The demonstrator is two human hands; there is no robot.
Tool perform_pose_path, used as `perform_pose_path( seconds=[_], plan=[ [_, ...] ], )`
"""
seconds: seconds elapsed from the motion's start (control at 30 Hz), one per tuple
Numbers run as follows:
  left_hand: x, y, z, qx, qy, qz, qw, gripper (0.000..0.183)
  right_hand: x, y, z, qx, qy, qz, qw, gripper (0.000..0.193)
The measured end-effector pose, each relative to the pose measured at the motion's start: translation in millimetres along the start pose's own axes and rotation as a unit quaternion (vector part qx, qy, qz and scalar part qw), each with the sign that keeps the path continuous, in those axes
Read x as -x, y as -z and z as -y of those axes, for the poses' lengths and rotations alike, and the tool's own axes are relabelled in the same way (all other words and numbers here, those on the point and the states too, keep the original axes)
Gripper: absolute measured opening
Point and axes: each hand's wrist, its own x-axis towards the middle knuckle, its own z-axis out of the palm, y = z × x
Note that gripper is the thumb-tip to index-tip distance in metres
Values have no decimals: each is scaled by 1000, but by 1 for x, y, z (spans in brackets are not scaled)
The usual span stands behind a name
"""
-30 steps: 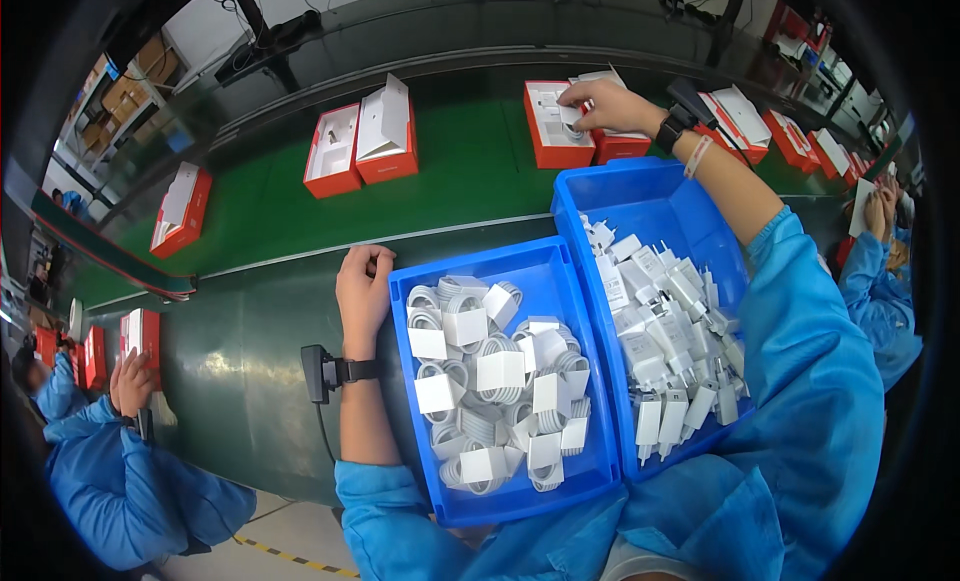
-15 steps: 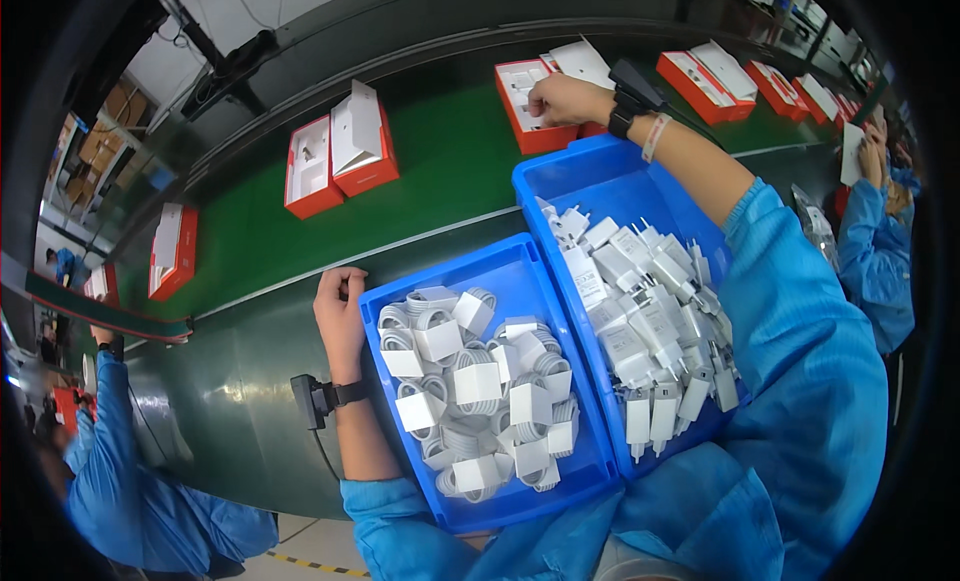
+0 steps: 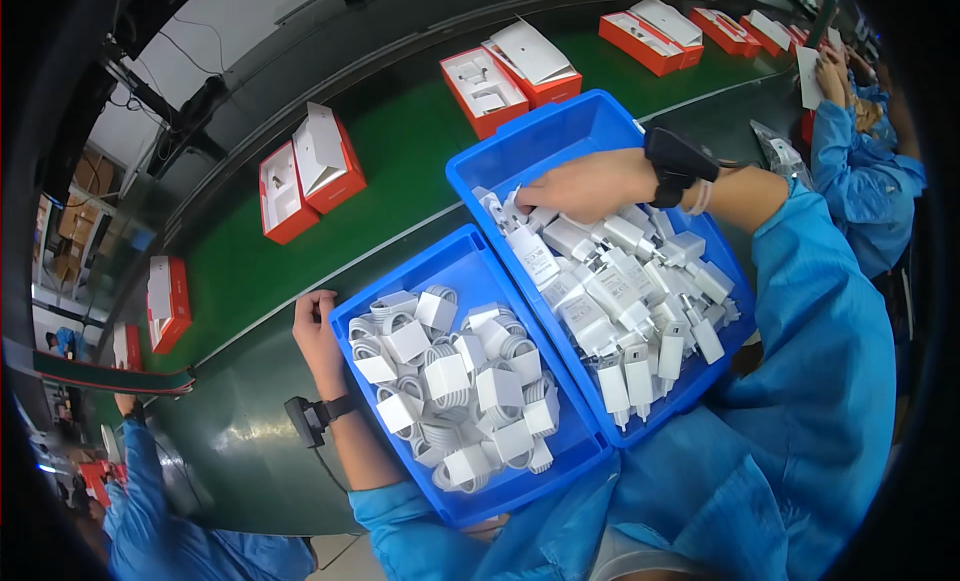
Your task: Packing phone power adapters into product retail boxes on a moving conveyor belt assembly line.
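My right hand (image 3: 585,186) reaches into the right blue bin (image 3: 490,166), its fingers closed at the tips around a white charger plug (image 3: 513,207) at the pile's far left side. Part of that plug is hidden by the fingers. Under and around the hand lie many loose white charger plugs (image 3: 610,291). My left hand (image 3: 316,331) rests curled on the dark table beside the far left corner of the left blue bin (image 3: 440,256), with nothing visible in it. That bin holds coiled white cables (image 3: 445,376) with white paper wraps.
Beyond the bins runs a green conveyor belt (image 3: 400,191) carrying open red-and-white boxes: one box (image 3: 485,91) just past the right bin, another box (image 3: 290,191) further left. Co-workers in blue sleeves (image 3: 860,171) sit to the right and left. A plastic bag (image 3: 780,151) lies beyond my right arm.
My right hand has come back from the open box on the belt into the charger bin and closed on a plug. The boxes appear shifted left in view. My left hand stays by the cable bin.
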Motion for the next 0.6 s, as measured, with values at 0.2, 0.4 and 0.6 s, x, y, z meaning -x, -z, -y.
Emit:
perform_pose_path(
  seconds=[0.2,0.4,0.6],
  plan=[
    [0,0,-1,-15,-17,0,1000,15,4,10,-28,-133,80,-29,987,35],
    [-1,0,-4,-43,-26,1,999,15,20,60,-29,-287,35,-167,942,42],
    [1,1,-4,-44,-40,-9,998,12,-25,147,14,-206,173,-250,930,40]
  ],
)
